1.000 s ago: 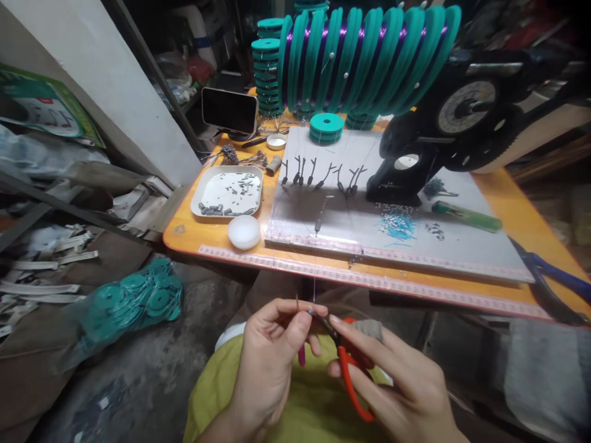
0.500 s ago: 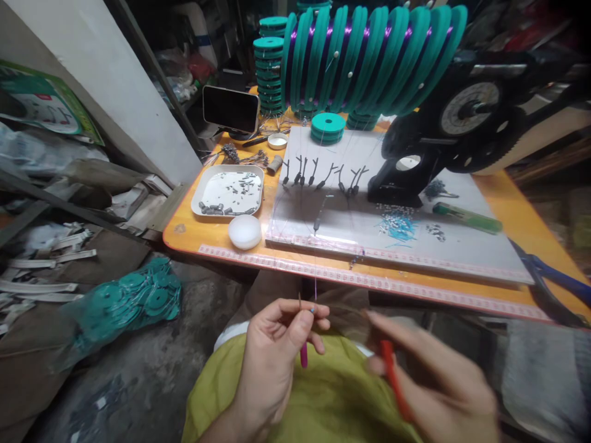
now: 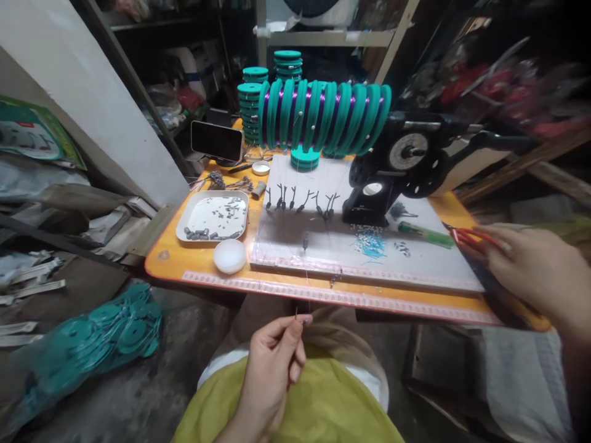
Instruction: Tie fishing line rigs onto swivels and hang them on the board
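My left hand [image 3: 276, 363] is closed in a pinch above my lap, in front of the table edge. Between thumb and forefinger is a thin fishing line [image 3: 308, 289] running down from the board, with a tiny bluish piece [image 3: 305, 321] at the fingertips. A thin needle-like tip [image 3: 296, 312] sticks up from the same pinch; the rest of it is hidden. Out at the table's right end, my right hand [image 3: 530, 271] is blurred, its fingers closed round red-handled pliers [image 3: 475, 237]. A green tube [image 3: 425, 234] lies just left of the pliers.
Teal spools [image 3: 323, 117] with purple line hang on a black winding machine [image 3: 392, 166]. Several dark weights [image 3: 300, 208] stand on the grey board [image 3: 286, 246]. A white tray [image 3: 180, 224] of small parts, a white bowl [image 3: 229, 256] and a phone [image 3: 217, 141] are at left.
My right hand has moved from beside my left hand out to the table's right end, carrying the red-handled tool. My left hand keeps its pinch. The view has tilted up and shifted right.
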Demonstrator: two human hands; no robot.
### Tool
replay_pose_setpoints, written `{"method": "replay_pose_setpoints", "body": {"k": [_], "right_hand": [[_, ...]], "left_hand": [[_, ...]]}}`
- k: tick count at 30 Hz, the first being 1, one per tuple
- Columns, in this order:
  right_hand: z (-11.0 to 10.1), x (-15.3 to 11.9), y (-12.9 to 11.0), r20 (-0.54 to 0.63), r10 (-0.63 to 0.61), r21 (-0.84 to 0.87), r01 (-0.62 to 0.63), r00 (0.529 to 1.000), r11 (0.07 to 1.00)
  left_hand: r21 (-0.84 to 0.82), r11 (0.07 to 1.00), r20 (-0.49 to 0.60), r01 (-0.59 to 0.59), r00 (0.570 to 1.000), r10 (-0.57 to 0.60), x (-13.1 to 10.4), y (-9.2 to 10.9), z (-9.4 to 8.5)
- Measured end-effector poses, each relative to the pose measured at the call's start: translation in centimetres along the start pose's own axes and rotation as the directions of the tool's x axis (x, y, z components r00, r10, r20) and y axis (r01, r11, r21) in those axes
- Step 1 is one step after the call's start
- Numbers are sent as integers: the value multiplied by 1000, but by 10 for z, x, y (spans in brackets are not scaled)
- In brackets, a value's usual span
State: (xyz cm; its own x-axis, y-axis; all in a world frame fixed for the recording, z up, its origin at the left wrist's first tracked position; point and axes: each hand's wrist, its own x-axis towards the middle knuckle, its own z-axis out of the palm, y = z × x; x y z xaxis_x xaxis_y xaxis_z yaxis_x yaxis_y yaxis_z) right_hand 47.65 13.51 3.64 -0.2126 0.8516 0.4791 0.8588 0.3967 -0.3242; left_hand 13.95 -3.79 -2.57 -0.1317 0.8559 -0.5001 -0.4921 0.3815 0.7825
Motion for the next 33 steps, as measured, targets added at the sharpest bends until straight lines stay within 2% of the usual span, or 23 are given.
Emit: {"method": "replay_pose_setpoints", "body": {"k": [2,3,4,5,6,7,8,10,11,12,13,14,15,16,18,19,22,27,29,31,33], "right_hand": [[1,-3,-42,-129,17,-205,-44,991,978],[2,-4,-67,-151,1,-255,-40,989,966],[3,-3,-92,-181,-74,-232,31,981,972],[5,0,-116,-213,-187,-142,159,959,977],[9,5,-139,-194,-263,-15,265,945,964],[14,12,-159,-128,-334,101,347,934,932],[21,21,-175,-74,-378,178,385,923,905],[36,43,-197,36,-379,241,360,925,902],[44,54,-203,72,-341,230,317,937,920],[52,66,-206,110,-291,211,264,950,941],[59,76,-208,142,-241,186,213,960,959],[66,85,-208,169,-198,159,171,966,972],[71,93,-208,195,-169,141,143,966,980],[76,99,-208,219,-157,131,130,963,983],[82,105,-206,259,-163,129,133,952,983],[83,106,-205,272,-172,133,140,947,981],[84,103,-202,280,-174,137,140,944,981],[73,91,-199,242,-169,210,119,955,971],[66,88,-200,235,-158,293,85,959,952],[58,85,-201,275,-133,437,0,952,899],[52,83,-202,356,-108,596,-136,928,792]], "left_hand": [[167,986,61,-15,998,5,9,-8,-5],[230,973,98,-21,995,-2,14,-12,-7],[281,959,134,-30,991,-9,17,-15,-9],[323,945,170,-44,985,-12,19,-18,-11],[358,932,200,-61,980,-13,20,-20,-12],[391,917,225,-79,974,-12,18,-20,-14],[427,897,238,-111,971,6,14,-19,-17],[495,839,230,-225,965,124,5,-11,-28],[544,767,210,-341,940,269,0,-3,-36],[584,670,199,-458,881,430,-2,7,-46],[606,568,160,-557,785,598,-3,20,-58],[628,467,144,-622,683,716,0,35,-71],[665,352,175,-659,595,784,5,51,-85],[713,223,242,-664,532,811,12,69,-98],[789,-47,416,-613,475,775,31,102,-123],[804,-149,472,-575,465,749,40,116,-133],[809,-199,515,-553,503,694,62,143,-150],[839,-183,467,-513,505,726,75,151,-152],[837,-154,460,-525,521,719,76,150,-150],[825,-118,460,-553,534,709,74,150,-147],[823,-75,413,-562,503,759,67,147,-138]]}}
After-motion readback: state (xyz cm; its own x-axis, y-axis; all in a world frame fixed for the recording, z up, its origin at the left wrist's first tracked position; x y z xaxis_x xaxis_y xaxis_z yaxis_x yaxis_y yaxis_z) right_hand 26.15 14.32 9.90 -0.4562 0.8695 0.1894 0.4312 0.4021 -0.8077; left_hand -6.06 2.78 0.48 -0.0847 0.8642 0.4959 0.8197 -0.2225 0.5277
